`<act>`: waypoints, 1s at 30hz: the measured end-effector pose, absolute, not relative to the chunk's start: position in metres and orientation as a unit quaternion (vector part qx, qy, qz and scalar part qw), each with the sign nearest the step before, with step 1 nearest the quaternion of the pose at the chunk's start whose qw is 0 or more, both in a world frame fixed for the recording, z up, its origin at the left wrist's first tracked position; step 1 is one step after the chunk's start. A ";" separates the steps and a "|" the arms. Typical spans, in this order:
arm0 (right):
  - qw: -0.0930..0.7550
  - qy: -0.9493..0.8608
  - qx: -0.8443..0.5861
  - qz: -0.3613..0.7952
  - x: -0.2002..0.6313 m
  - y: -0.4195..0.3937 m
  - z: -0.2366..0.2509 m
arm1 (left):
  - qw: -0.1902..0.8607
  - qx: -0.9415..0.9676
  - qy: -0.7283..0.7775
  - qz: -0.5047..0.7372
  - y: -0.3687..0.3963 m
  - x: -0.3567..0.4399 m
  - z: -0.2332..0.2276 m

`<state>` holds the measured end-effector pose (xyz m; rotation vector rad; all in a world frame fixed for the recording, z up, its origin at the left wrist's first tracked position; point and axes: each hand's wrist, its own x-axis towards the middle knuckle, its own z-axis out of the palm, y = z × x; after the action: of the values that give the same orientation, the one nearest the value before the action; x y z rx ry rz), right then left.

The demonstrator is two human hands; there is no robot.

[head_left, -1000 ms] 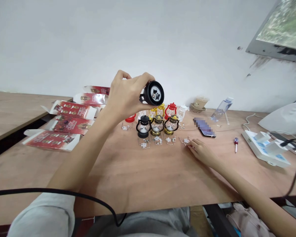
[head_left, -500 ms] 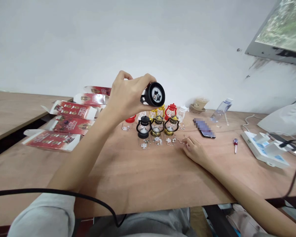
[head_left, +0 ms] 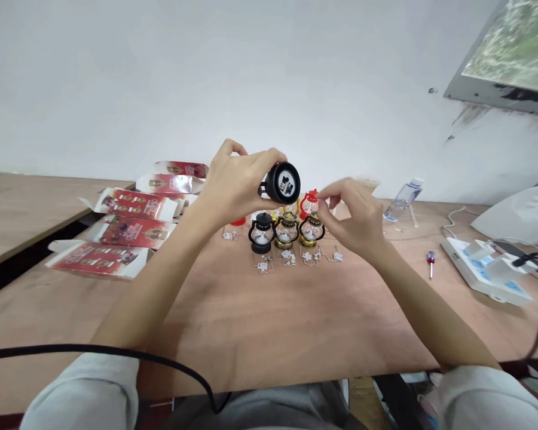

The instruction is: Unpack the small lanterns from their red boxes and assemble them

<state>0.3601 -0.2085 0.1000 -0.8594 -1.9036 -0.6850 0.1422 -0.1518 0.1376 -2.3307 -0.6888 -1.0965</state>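
Head view, near to far: a black cable (head_left: 116,353) crossed the person's lap at the front edge of the wooden table (head_left: 260,322). Above mid-table the left hand (head_left: 233,185) was clamped round a black toy lantern (head_left: 281,183), held up in the air w/ its open underside turned toward the camera; white innards and dark contacts showed inside, no cover on it. The right hand (head_left: 354,218) hovered just beside it, approx. level, thumb and forefinger pinched together. Whether a small part sat in that pinch couldn't be told; too small to see. Judged from the layout, work looked partway: below the hands, three finished-looking lanterns (head_left: 287,230) (one black, two gold) stood upright in a row, w/ more behind incl. a red lantern (head_left: 310,202), while a line of small metal clips (head_left: 296,258) lay on the table in front of them, evidently not yet fitted. To the left, several red boxes (head_left: 125,230) lay flat and open. To the right sat a small red-handled screwdriver (head_left: 430,260), a white device (head_left: 479,272) w/ cables, and further back a plastic bottle (head_left: 401,197) near the white wall (head_left: 206,77).
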 end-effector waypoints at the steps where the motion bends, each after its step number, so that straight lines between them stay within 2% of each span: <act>1: 0.462 -0.778 -0.326 -0.275 0.350 -0.211 0.109 | 0.239 -0.848 -0.250 -0.401 -0.151 0.142 0.137; 6: 0.477 -0.796 -0.274 -0.251 0.318 -0.219 0.121 | 0.261 -0.845 -0.240 -0.400 -0.149 0.142 0.135; 18: 0.445 -0.803 -0.341 -0.202 0.327 -0.220 0.121 | 0.276 -0.854 -0.196 -0.395 -0.146 0.146 0.131; 30: 0.507 -0.764 -0.369 -0.151 0.323 -0.217 0.117 | 0.299 -0.841 -0.179 -0.415 -0.141 0.146 0.129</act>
<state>0.3226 -0.2166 0.1171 -0.8898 -1.8434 -0.3634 0.1456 -0.1409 0.1287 -2.2325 -0.4743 -1.1013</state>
